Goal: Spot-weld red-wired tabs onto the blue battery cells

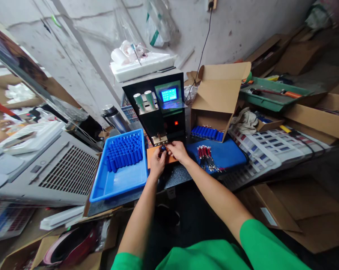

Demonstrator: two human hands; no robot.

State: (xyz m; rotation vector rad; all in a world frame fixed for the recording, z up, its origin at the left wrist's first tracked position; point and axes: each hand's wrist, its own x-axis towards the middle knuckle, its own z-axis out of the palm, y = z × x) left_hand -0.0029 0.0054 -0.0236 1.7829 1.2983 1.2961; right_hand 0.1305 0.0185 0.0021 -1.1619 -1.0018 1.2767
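My left hand (157, 162) is closed around a small blue cylindrical battery cell (163, 148), mostly hidden by the fingers. Right beside it, my right hand (179, 150) has its fingertips pinched together at the cell's end; whatever they grip is too small to make out. Both hands rest over an orange board (171, 159), just under the metal electrode tips (159, 139) of a black spot welder (173, 129) with a lit blue screen. To the left, a blue plastic tray (118, 183) holds many upright blue cells (125, 152).
Right of the welder, red and black wire leads (205, 153) lie on a blue pad (228, 154). Behind them an open cardboard box (214, 93) holds a row of blue cells. A steel flask (115, 118) stands behind the tray. A green tool tray (273, 93) sits far right.
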